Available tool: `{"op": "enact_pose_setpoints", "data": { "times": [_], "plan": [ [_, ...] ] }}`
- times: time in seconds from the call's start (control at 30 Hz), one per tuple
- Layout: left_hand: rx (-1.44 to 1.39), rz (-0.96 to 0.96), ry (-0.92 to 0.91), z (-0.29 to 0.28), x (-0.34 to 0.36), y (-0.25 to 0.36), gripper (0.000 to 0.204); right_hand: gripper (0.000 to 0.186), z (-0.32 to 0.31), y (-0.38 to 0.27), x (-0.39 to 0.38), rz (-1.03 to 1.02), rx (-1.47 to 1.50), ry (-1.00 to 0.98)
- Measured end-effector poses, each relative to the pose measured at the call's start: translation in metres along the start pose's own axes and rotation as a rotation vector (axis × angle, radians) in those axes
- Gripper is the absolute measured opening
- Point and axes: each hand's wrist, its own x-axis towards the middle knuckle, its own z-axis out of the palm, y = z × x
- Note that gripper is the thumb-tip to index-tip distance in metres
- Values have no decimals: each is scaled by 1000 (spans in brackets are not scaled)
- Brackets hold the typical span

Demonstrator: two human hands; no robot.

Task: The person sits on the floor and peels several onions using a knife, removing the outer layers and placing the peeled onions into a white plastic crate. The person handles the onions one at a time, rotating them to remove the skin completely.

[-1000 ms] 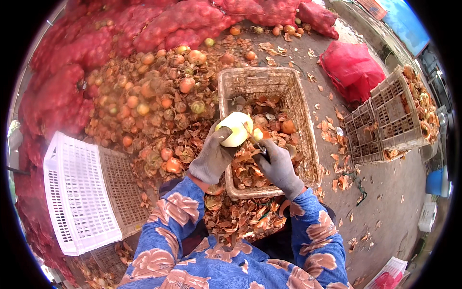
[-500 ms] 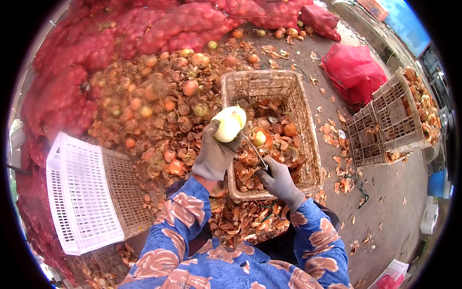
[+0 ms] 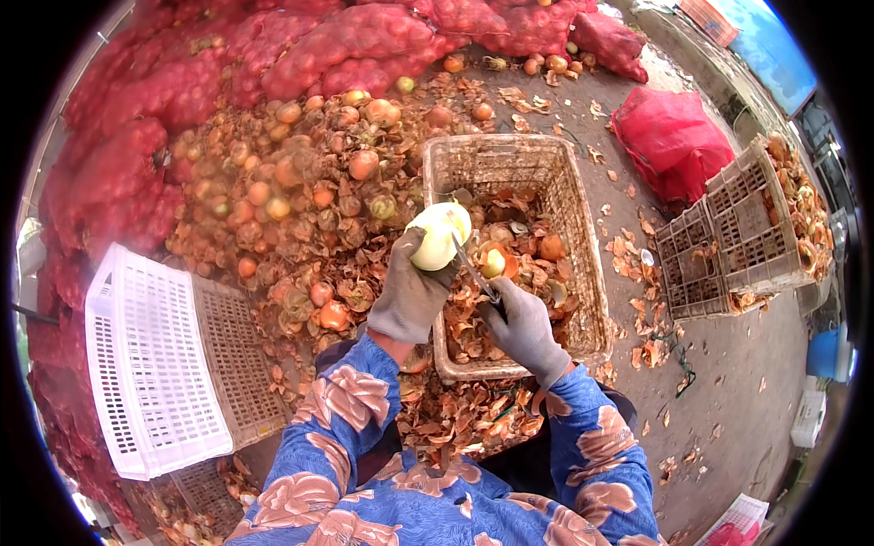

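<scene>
Your left hand point(image 3: 408, 296) grips the onion point(image 3: 441, 233), apparently steadying it against the knife point(image 3: 474, 275) grasped in your right hand point(image 3: 524, 331)

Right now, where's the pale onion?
The pale onion is in the gloved left hand, near the middle of the head view, with the knife in the right hand at its right side.

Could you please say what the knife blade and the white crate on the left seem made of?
The knife blade looks like steel, being thin, grey and faintly shiny. The white crate is probably smooth moulded plastic, given its even colour and regular slots.
</scene>
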Motion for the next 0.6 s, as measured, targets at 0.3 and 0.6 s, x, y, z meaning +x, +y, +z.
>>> {"op": "enact_pose_setpoints", "data": {
  "times": [0.3, 0.6],
  "plan": [
    [60, 35, 13, 9, -5, -1, 46, 20, 8, 0, 2, -23, -272, 72],
    [94, 51, 81, 1, 2, -6, 43, 21, 15, 5, 7, 61, -42, 34]
  ]
}}
